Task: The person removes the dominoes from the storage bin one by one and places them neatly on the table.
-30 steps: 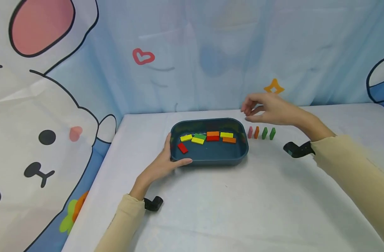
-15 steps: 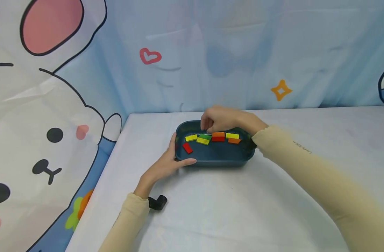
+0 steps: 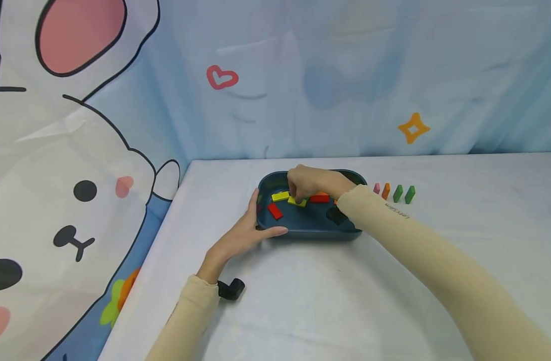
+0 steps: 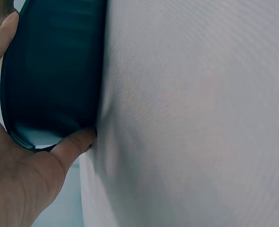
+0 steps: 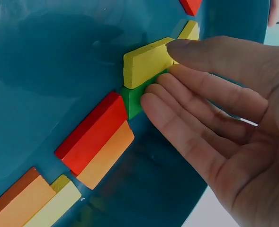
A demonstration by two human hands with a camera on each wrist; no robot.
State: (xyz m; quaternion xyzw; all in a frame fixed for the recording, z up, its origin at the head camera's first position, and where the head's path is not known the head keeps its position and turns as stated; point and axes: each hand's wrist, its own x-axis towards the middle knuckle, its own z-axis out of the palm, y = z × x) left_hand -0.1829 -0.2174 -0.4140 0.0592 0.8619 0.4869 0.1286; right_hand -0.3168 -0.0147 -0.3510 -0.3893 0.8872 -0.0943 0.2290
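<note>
Since a second earlier the right hand [image 3: 308,183] had swung from the four upright dominoes [image 3: 393,192] into the blue tray [image 3: 275,228], pinching a yellow domino [image 5: 146,61], the left hand [image 3: 244,235] gripping the rim; about seven still lay flat inside.

A dark teal tray [image 3: 354,226] with rounded corners and a low wall sits flat on the white table, gripped at its left end. Inside it lie flat wooden blocks: a yellow block [image 5: 146,60] rests partly on top of a green block [image 5: 132,100], with fingertips touching both, just beside a red block [image 5: 91,133].
</note>
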